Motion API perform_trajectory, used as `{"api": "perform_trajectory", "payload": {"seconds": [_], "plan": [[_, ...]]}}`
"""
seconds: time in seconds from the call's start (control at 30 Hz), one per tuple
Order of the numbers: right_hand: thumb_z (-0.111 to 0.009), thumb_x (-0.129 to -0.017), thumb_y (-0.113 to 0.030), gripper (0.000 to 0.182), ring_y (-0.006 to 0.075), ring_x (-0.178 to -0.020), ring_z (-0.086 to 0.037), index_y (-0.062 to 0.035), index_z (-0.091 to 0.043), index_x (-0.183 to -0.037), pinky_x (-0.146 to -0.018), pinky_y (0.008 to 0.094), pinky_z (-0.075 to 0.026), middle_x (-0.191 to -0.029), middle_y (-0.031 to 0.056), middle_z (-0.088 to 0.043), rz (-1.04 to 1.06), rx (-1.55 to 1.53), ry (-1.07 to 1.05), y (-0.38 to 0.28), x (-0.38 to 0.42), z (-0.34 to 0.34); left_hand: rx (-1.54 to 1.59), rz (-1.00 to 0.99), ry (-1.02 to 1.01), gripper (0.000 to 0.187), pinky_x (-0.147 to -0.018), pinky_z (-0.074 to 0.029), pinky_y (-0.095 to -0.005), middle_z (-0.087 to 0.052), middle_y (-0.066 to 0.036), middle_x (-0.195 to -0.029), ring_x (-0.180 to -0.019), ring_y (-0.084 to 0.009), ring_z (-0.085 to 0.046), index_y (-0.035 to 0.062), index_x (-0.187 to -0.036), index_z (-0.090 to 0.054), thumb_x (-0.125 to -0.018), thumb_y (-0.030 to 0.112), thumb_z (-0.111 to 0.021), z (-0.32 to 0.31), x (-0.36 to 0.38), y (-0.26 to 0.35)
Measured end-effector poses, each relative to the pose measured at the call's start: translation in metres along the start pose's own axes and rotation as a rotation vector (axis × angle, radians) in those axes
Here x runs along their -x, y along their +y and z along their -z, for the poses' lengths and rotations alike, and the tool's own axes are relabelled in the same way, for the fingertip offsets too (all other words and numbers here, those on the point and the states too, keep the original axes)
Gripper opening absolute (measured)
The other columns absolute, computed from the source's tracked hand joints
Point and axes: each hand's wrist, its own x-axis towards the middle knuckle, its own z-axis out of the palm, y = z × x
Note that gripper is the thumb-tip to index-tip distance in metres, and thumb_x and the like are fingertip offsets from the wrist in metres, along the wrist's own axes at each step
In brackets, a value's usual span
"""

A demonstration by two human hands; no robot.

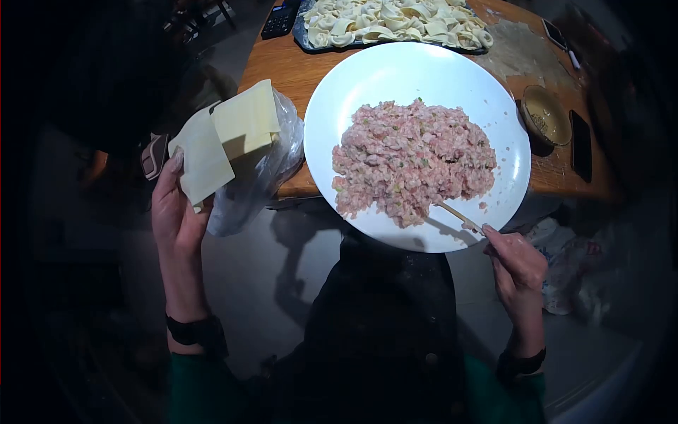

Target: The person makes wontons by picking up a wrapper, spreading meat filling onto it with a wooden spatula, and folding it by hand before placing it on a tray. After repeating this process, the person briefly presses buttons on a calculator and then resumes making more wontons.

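A large white plate [417, 67] stands at the table's near edge, heaped with pinkish minced meat filling [413, 155] flecked with green. My right hand [517, 265] grips a thin wooden stick [459, 214], perhaps a chopstick, whose far end touches the near side of the filling. To the left of the plate, my left hand [182, 212] holds a pale square dough wrapper [201, 159] between thumb and fingers. Just behind that wrapper is a stack of wrappers [247, 116] in a clear plastic bag [254, 191]; whether the hand also supports the stack is hidden.
A dark tray [304, 35] full of folded wontons [395, 21] lies at the back. On the right are a small bowl [545, 116], a dark phone [580, 147] and another device [554, 33]. A calculator [280, 19] sits at the back left. Plastic bags [565, 261] lie below, right.
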Motion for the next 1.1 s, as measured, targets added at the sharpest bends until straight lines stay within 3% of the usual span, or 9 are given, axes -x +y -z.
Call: {"api": "perform_trajectory", "payload": {"seconds": [0.07, 0.17, 0.23, 0.4, 0.53, 0.6, 0.7, 1.0, 1.1], "plan": [[-0.062, -0.065, 0.014, 0.044, 0.022, -0.063, -0.06, -0.0049, -0.065, -0.104, -0.057, 0.0289, -0.047, -0.071, 0.0105, -0.061, 0.014, 0.005, -0.03, -0.01, -0.001, -0.007, 0.245, 0.033, 0.057, 0.034, -0.088, -0.051, -0.0454, -0.054, -0.021, -0.116, -0.105, -0.0305, -0.057, -0.0048, -0.122, -0.041, -0.094, 0.014, -0.035, 0.002, 0.035, -0.033], [-0.063, -0.065, 0.012, 0.048, 0.0208, -0.061, -0.059, -0.0094, -0.065, -0.107, -0.054, 0.0288, -0.045, -0.07, 0.0084, -0.058, 0.062, 0.138, -0.036, -0.015, -0.002, -0.015, 0.214, 0.061, 0.237, 0.038, -0.102, -0.037, -0.045, -0.048, -0.015, -0.129, -0.118, -0.0273, -0.048, 0.0004, -0.129, -0.039, -0.094, 0.015, -0.042, 0.029, 0.073, -0.079], [-0.063, -0.065, 0.011, 0.049, 0.0205, -0.059, -0.057, -0.0107, -0.064, -0.109, -0.052, 0.0293, -0.044, -0.068, 0.0074, -0.057, 0.069, 0.198, -0.068, -0.017, -0.003, -0.02, 0.284, 0.135, 0.312, 0.038, -0.104, -0.034, -0.0448, -0.046, -0.015, -0.13, -0.119, -0.0269, -0.047, 0.0023, -0.129, -0.039, -0.094, 0.017, -0.043, 0.037, 0.086, -0.109], [-0.063, -0.066, 0.008, 0.053, 0.02, -0.053, -0.052, -0.0146, -0.061, -0.114, -0.047, 0.0312, -0.041, -0.062, 0.0051, -0.05, 0.087, 0.344, -0.203, -0.019, 0.003, -0.025, 0.361, 0.287, 0.31, 0.04, -0.104, -0.033, -0.0437, -0.046, -0.014, -0.131, -0.121, -0.0277, -0.044, 0.0027, -0.13, -0.038, -0.093, 0.018, -0.044, 0.049, 0.097, -0.156], [-0.063, -0.067, 0.006, 0.053, 0.0195, -0.052, -0.051, -0.0169, -0.061, -0.115, -0.046, 0.0321, -0.04, -0.059, 0.0043, -0.046, 0.138, 0.324, -0.098, -0.014, 0.003, -0.028, 0.178, 0.411, 0.397, 0.047, -0.104, -0.033, -0.0429, -0.043, -0.015, -0.132, -0.122, -0.0279, -0.043, 0.0018, -0.132, -0.033, -0.092, 0.022, -0.048, 0.04, 0.097, -0.171], [-0.063, -0.067, 0.005, 0.053, 0.0193, -0.052, -0.05, -0.0174, -0.06, -0.115, -0.045, 0.0321, -0.039, -0.058, 0.004, -0.045, 0.156, 0.328, -0.054, -0.016, 0.002, -0.028, 0.185, 0.428, 0.333, 0.052, -0.104, -0.033, -0.0423, -0.042, -0.016, -0.132, -0.121, -0.0279, -0.043, 0.0009, -0.134, -0.031, -0.092, 0.025, -0.048, 0.036, 0.095, -0.178], [-0.063, -0.068, 0.005, 0.053, 0.0189, -0.052, -0.051, -0.0172, -0.06, -0.116, -0.045, 0.0321, -0.039, -0.058, 0.0037, -0.046, 0.131, 0.384, -0.164, -0.023, 0.002, -0.031, 0.094, 0.521, 0.224, 0.052, -0.102, -0.034, -0.0397, -0.042, -0.017, -0.131, -0.12, -0.0269, -0.044, -0.001, -0.134, -0.029, -0.094, 0.031, -0.042, 0.02, 0.085, -0.184], [-0.061, -0.07, 0.004, 0.05, 0.0195, -0.051, -0.052, -0.0161, -0.06, -0.115, -0.044, 0.0321, -0.039, -0.059, 0.0046, -0.047, 0.063, 0.341, -0.229, -0.028, 0.013, -0.036, 0.051, 0.543, 0.059, 0.049, -0.106, -0.03, -0.0386, -0.038, -0.015, -0.135, -0.124, -0.0251, -0.04, 0.0008, -0.136, -0.024, -0.097, 0.028, -0.032, -0.028, 0.064, -0.181], [-0.061, -0.067, 0.005, 0.055, 0.0193, -0.052, -0.053, -0.0163, -0.059, -0.117, -0.045, 0.0317, -0.04, -0.06, 0.0034, -0.048, 0.012, 0.131, -0.256, -0.031, 0.02, -0.041, 0.116, 0.521, -0.003, 0.048, -0.106, -0.028, -0.0388, -0.037, -0.016, -0.135, -0.124, -0.0251, -0.04, -0.001, -0.136, -0.024, -0.097, 0.026, -0.03, -0.03, 0.063, -0.185]]}}
